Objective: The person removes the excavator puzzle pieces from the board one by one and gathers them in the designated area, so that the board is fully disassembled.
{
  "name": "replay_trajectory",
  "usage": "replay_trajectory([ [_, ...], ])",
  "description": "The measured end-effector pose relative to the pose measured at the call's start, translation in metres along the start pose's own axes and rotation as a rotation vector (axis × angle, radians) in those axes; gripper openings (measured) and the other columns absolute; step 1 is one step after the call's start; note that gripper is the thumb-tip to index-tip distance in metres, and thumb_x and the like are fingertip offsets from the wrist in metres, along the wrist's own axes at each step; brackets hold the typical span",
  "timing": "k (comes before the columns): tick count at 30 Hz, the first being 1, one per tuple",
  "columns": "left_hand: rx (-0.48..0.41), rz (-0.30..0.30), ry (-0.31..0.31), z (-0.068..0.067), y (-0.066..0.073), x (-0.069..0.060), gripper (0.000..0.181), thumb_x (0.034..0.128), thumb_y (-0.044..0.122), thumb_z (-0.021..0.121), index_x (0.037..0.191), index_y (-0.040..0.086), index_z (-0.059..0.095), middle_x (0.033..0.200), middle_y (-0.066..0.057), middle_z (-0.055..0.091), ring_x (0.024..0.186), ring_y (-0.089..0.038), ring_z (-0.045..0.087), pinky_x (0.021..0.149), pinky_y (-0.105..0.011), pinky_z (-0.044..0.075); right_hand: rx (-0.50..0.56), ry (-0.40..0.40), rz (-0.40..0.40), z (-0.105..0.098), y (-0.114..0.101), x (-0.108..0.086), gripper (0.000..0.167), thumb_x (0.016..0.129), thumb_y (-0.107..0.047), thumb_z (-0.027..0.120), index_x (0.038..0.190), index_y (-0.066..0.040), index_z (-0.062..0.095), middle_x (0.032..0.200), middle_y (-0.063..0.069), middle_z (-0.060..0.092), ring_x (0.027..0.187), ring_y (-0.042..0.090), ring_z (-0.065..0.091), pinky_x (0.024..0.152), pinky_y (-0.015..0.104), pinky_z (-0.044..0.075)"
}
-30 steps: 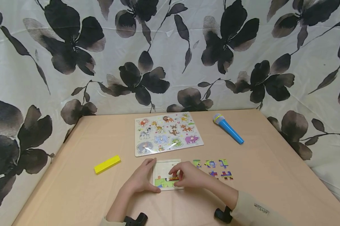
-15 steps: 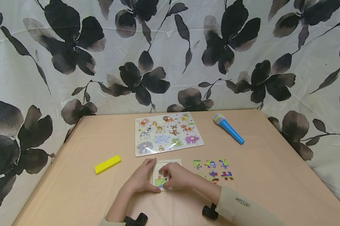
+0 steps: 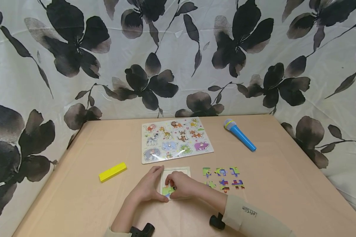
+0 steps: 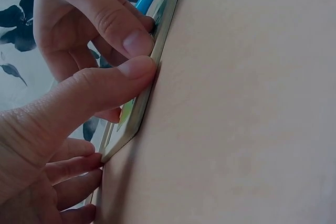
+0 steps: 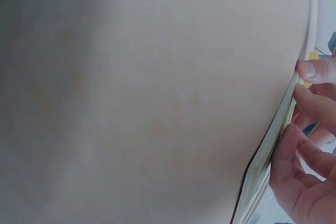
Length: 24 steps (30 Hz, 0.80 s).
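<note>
A small jigsaw board (image 3: 182,170) with a pale rim lies on the table near the person. My left hand (image 3: 149,186) grips its left side, thumb at the near left corner and fingers along the edge. Over the board's lower part is my right hand (image 3: 181,186), fingers curled, with thumb and forefinger at a puzzle piece (image 3: 174,188) that is mostly hidden. Green puzzle pieces (image 3: 167,191) show in the board's lower left. In the left wrist view, the left thumb (image 4: 139,69) rests against the near rim, beside the right thumb (image 4: 137,43).
Several loose puzzle pieces (image 3: 223,182) lie to the right of the board. Behind it is a larger animal puzzle (image 3: 178,140). A blue toy microphone (image 3: 240,135) stands off to the back right, and a yellow block (image 3: 113,172) lies at left.
My right hand has shifted left across the lower part of the board, mostly in the first half second. The left hand and the board have stayed put.
</note>
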<state>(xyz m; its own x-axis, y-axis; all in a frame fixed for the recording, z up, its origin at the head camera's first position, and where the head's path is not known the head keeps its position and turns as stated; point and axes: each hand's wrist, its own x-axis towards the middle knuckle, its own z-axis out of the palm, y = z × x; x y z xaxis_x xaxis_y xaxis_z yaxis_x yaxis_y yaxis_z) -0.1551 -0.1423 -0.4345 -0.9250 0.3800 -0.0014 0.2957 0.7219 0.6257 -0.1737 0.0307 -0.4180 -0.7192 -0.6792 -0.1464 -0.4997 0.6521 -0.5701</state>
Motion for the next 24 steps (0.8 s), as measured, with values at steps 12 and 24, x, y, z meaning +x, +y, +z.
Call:
replay_trajectory([
  [12, -0.015, -0.004, 0.000, 0.0008, 0.0017, -0.0004, 0.107, 0.0502, 0.030, 0.090, 0.134, -0.009, 0.036, 0.133, -0.020, 0.038, 0.119, -0.036, 0.042, 0.099, -0.045, 0.038, -0.021, 0.057, 0.017, 0.0043, -0.0054, -0.0029, 0.035, 0.064, -0.006, 0.082, 0.092, -0.008, 0.060, 0.072, -0.005, 0.048, 0.063, 0.005, 0.043, 0.057, 0.015, 0.040],
  [24, -0.011, 0.002, 0.007, 0.0030, -0.0043, 0.0016, 0.109, 0.0487, 0.031, 0.090, 0.134, -0.008, 0.037, 0.132, -0.018, 0.040, 0.119, -0.034, 0.042, 0.100, -0.044, 0.037, -0.088, 0.122, -0.036, 0.0035, -0.0089, -0.0035, 0.030, 0.062, -0.005, 0.079, 0.088, -0.008, 0.064, 0.066, -0.008, 0.048, 0.061, 0.003, 0.043, 0.055, 0.012, 0.039],
])
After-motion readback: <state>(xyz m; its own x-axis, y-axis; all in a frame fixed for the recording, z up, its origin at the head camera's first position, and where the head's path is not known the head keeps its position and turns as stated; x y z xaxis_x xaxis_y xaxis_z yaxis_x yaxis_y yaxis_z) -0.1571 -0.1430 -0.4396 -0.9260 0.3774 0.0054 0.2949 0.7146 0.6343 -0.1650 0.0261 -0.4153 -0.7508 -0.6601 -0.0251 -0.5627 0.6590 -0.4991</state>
